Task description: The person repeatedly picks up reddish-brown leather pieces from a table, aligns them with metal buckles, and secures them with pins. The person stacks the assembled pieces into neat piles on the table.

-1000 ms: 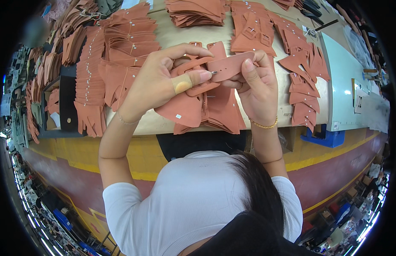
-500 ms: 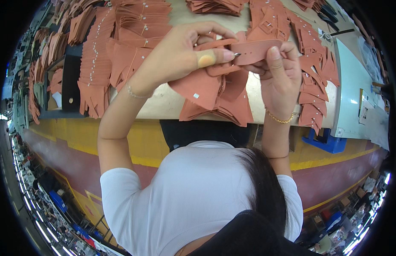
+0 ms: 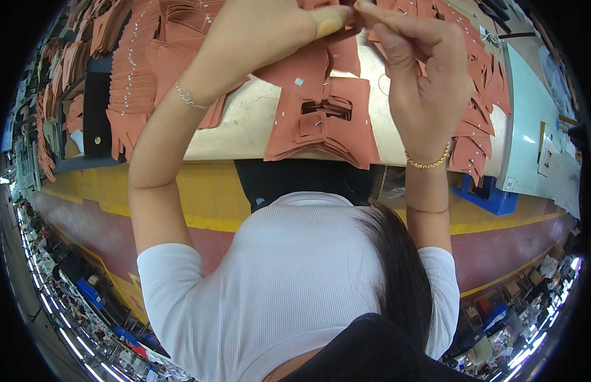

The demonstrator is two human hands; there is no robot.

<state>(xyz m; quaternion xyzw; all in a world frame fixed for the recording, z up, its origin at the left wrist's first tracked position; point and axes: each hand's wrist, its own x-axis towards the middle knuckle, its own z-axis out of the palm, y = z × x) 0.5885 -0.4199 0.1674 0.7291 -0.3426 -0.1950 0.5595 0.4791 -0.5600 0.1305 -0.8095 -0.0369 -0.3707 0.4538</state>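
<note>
My left hand (image 3: 263, 32) is closed on an orange-brown leather piece (image 3: 302, 71) with a small white mark, held above the table at the top edge of the picture. The fingertips of my right hand (image 3: 429, 79) are pinched together and meet the left fingers there; what they grip is hidden. Below the held piece, a stack of similar leather pieces (image 3: 352, 137) lies near the table's front edge. On top of that stack rests a strap with a leather-covered square buckle (image 3: 311, 127).
Many stacked orange-brown leather pieces (image 3: 131, 76) cover the table's left side. More leather pieces (image 3: 470, 143) lie along the right, beside a pale green panel (image 3: 521, 127). A black box (image 3: 98, 121) stands at far left. A blue stand (image 3: 486, 194) is under the table's right end.
Both hands have moved up toward the top edge, carrying the leather piece. The perforated strap end my right hand held has gone out of sight. The buckled stack below is now uncovered.
</note>
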